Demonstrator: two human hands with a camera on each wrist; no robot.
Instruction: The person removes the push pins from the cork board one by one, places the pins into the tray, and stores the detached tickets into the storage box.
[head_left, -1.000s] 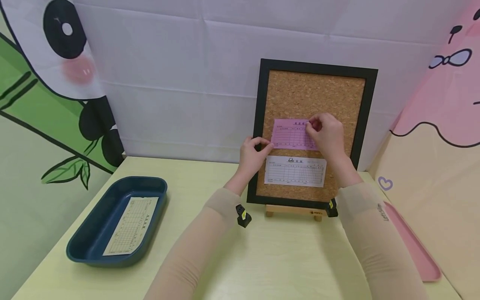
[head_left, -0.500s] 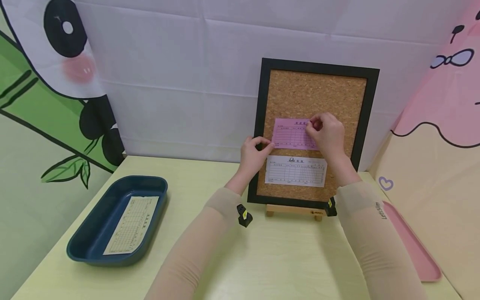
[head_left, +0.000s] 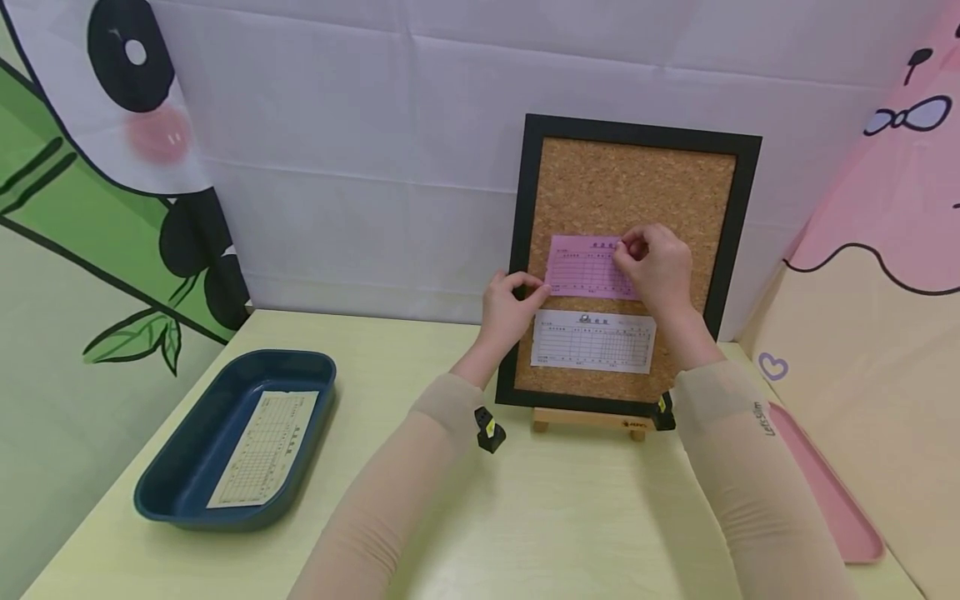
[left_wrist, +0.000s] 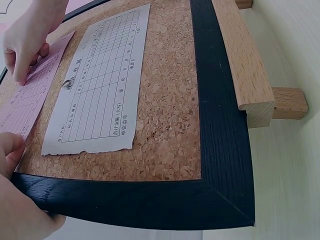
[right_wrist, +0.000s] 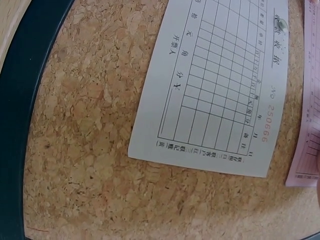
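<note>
A pink receipt slip [head_left: 581,267] lies flat against a black-framed cork board [head_left: 637,183], above a white receipt slip [head_left: 592,342]. My left hand [head_left: 506,308] pinches at the pink slip's lower left corner; in the left wrist view, other fingers reach behind the frame [left_wrist: 125,200]. Thumb and index finger of my right hand [head_left: 658,267] are pinched together at the pink slip's upper edge, right of its middle. What small thing they hold is hidden by the fingertips. A small clear pushpin [left_wrist: 67,83] sits at the white slip's top middle.
The board leans on a wooden easel [head_left: 585,419] on the pale table [head_left: 562,517]. To the left stands a blue tray [head_left: 168,475] with a cream receipt slip [head_left: 266,450] in it. A pink tray [head_left: 847,517] is partly behind my right sleeve. A cloth [head_left: 337,167] hangs behind.
Both hands keep their places at the pink slip. The head view has shifted very slightly; nothing else has visibly moved.
</note>
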